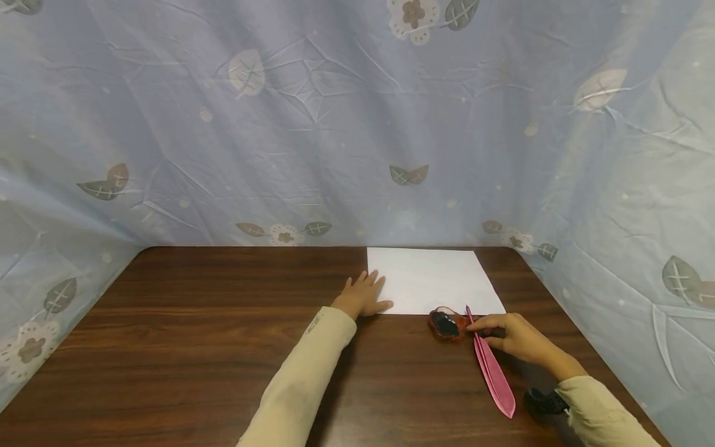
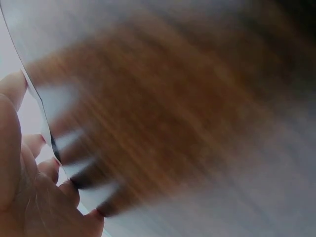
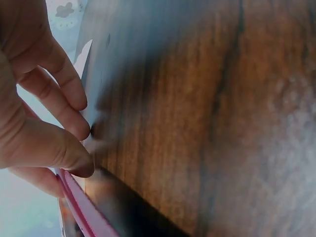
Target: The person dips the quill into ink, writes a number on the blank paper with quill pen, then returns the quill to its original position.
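1. Seemingly a steadying step: the left hand (image 1: 363,296), fingers spread, rests on the left edge of the paper (image 1: 432,279).
2. The right hand's (image 1: 516,338) grip pinches the pink strip (image 1: 494,377) beside the red item (image 1: 447,323).
3. Next probably calls for keeping that pinch.
4. Print on the left cuff (image 1: 335,327): too small to read.

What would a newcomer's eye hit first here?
Probably the white paper, bright against the dark brown table, at its far edge, right of center. Then the pink strip, slanting nearer the wearer, its upper part pinched by the right grip. Just left of it, by the paper's near edge, lies a small red-edged thing with a dark face.
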A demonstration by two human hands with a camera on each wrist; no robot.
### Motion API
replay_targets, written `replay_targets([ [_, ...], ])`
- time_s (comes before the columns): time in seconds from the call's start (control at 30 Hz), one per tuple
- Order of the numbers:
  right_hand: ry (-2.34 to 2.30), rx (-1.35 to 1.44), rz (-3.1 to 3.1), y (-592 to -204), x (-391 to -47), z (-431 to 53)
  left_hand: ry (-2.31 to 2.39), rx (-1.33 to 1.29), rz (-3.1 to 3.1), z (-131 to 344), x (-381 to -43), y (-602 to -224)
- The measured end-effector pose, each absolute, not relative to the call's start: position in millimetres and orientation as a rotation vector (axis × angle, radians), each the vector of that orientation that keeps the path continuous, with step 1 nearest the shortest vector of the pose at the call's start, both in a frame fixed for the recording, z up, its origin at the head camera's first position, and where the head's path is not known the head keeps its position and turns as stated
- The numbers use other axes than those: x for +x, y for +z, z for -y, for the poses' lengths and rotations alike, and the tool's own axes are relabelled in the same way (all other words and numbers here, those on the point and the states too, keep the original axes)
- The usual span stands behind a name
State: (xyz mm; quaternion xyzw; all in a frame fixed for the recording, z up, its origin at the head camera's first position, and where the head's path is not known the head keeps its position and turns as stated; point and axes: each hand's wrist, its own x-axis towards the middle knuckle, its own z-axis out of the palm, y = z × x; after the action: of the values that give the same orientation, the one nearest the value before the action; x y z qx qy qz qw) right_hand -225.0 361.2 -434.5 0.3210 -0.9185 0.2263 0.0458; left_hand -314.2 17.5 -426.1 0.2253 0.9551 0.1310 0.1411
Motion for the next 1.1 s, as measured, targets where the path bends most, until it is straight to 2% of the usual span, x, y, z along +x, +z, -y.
replay_targets([
  [0.7,0.670,1.014,2.673,-443.1,-229.1,-358.7,0.370,0.633,-2.765,-19.0,-316.9,-427.5],
  [1.1,0.889,0.761,2.593,-439.9,-224.6,-356.3,0.370,0.638,-2.753,-18.0,-313.7,-422.1],
])
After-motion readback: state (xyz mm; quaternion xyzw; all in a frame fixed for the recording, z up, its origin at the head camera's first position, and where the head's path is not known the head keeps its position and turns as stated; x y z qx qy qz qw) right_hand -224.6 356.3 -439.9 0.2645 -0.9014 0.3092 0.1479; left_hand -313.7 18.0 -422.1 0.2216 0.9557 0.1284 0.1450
